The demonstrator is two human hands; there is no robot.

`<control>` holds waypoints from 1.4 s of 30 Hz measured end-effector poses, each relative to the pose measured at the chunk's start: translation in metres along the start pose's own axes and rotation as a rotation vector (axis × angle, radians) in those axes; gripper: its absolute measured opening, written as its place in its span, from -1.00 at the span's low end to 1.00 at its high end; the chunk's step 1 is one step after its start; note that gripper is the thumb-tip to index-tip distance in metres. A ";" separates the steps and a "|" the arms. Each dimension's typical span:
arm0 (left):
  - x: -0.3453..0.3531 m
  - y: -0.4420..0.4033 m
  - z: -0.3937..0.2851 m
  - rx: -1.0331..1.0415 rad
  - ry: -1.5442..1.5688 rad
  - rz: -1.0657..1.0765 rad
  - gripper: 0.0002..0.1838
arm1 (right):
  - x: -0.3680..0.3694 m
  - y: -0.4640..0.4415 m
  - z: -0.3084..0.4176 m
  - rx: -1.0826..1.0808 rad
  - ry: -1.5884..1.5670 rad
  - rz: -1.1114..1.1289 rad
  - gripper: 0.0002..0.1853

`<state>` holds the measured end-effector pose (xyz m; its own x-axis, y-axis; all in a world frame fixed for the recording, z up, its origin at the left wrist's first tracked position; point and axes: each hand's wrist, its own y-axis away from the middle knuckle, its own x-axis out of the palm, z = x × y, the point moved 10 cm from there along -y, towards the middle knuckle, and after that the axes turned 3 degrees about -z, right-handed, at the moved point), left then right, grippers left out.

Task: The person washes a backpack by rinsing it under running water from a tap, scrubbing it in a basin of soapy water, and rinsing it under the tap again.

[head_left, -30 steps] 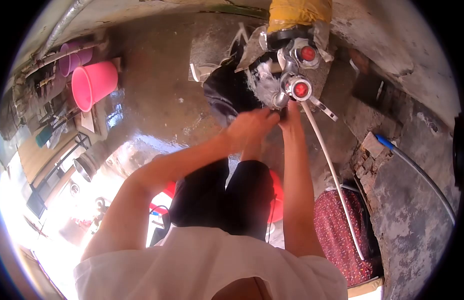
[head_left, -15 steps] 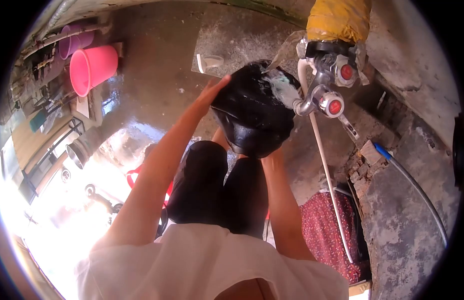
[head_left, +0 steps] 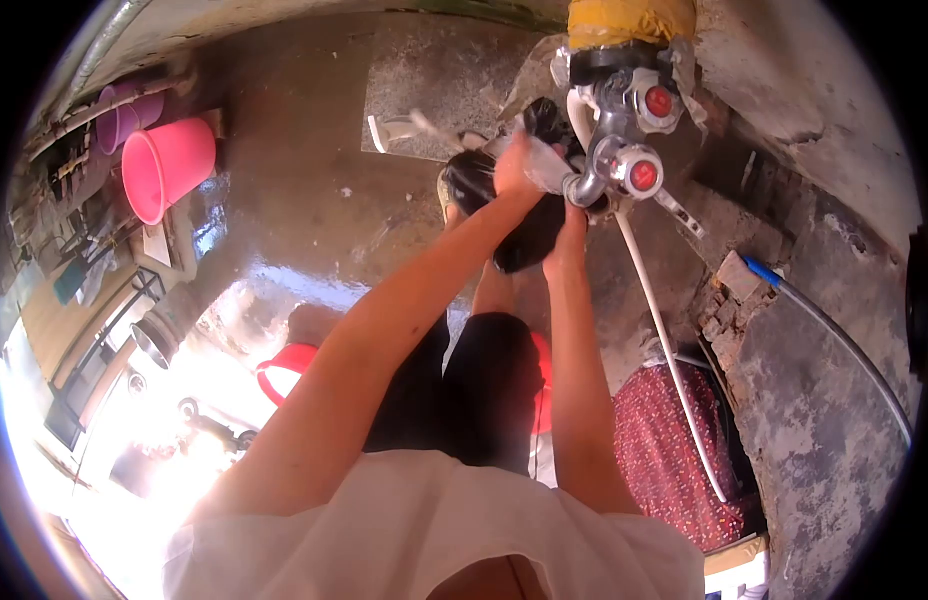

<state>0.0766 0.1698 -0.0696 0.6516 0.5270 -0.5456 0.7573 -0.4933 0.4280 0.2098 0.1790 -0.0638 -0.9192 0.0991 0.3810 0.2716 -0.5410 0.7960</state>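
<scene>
A wet, glossy black thing (head_left: 529,240), soft and sagging like a bag or cloth, is between my hands below the metal tap (head_left: 589,185). My right hand (head_left: 571,232) grips its right side, fingers partly hidden behind it. My left hand (head_left: 514,168) is in the running water against the upper part of the black thing; its fingers are smeared by motion and spray. Near my left hand, a dark shoe (head_left: 471,182) with a pale sole edge is partly covered.
Red-marked valve knobs (head_left: 644,176) and a white hose (head_left: 649,300) are at the right. A pink bucket (head_left: 184,160) and a metal pot (head_left: 159,335) stand left. Beside my legs is a red basin (head_left: 284,370). Speckled red cloth (head_left: 674,450) covers something at lower right.
The black thing, spread wide and rounded before, is now bunched narrower and lower. My left hand has moved right, from its left side into the water. The view has shifted slightly.
</scene>
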 end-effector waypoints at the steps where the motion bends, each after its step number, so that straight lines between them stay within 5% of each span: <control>1: 0.032 -0.016 0.040 -0.079 0.127 0.074 -0.44 | -0.006 -0.010 -0.010 0.062 0.093 -0.045 -0.43; 5: -0.033 -0.019 -0.002 -0.361 0.601 0.121 -0.67 | -0.034 -0.062 -0.020 -0.025 0.126 -0.287 -0.57; 6: -0.032 -0.041 0.037 -0.452 0.648 0.191 -0.71 | -0.027 -0.055 -0.006 -0.057 0.054 -0.363 -0.61; 7: -0.030 -0.044 0.069 -0.781 0.979 0.246 -0.71 | -0.014 -0.082 -0.009 -0.079 -0.330 -0.045 -0.65; 9: -0.104 -0.059 0.048 -0.466 0.763 0.093 -0.65 | -0.008 -0.093 -0.012 0.004 -0.527 0.105 -0.69; 13: -0.141 -0.061 0.101 -0.267 -0.142 -0.094 -0.37 | 0.066 -0.079 0.001 0.117 -0.702 0.167 -0.70; 19: -0.071 -0.018 0.131 -0.679 0.716 0.255 -0.40 | 0.081 -0.075 -0.016 0.059 -0.168 0.181 -0.70; 22: -0.107 -0.005 0.123 -0.562 0.447 0.253 -0.38 | 0.060 -0.040 -0.004 0.066 -0.040 0.035 -0.59; 26: -0.143 -0.009 0.120 0.047 -0.910 0.160 -0.42 | 0.033 0.002 -0.007 0.016 0.095 0.088 -0.58; 27: -0.149 -0.014 0.102 0.121 -0.654 0.006 -0.41 | 0.037 0.018 -0.002 -0.005 0.136 0.109 -0.59; 28: -0.138 -0.031 0.108 0.129 -0.355 0.088 -0.36 | 0.041 0.028 0.000 -0.022 0.176 0.125 -0.59; 29: -0.125 -0.012 0.043 -0.164 0.167 0.285 -0.29 | 0.048 0.035 -0.004 -0.004 0.202 0.197 -0.60; 30: -0.102 -0.004 0.012 -0.278 0.268 0.413 -0.19 | 0.055 0.043 -0.009 0.014 0.228 0.265 -0.60; 31: -0.082 -0.004 0.010 -0.340 0.296 0.450 -0.11 | 0.062 0.053 -0.008 0.047 0.209 0.278 -0.62; 34: -0.033 -0.018 0.007 -0.010 0.023 0.580 -0.43 | 0.051 0.063 0.012 -0.099 0.522 0.284 -0.68; 37: -0.052 0.004 0.015 -0.314 0.408 0.421 -0.62 | -0.003 0.071 0.047 -0.211 0.640 -0.003 -0.71; 42: -0.055 0.034 0.029 -0.321 0.234 0.463 -0.60 | -0.014 0.087 0.061 -0.274 0.329 -0.099 -0.61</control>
<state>0.0657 0.1040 -0.0456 0.8811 0.4636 -0.0936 0.3446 -0.4937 0.7985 0.2638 0.1818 0.0291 -0.9909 -0.0856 0.1041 0.1329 -0.7484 0.6498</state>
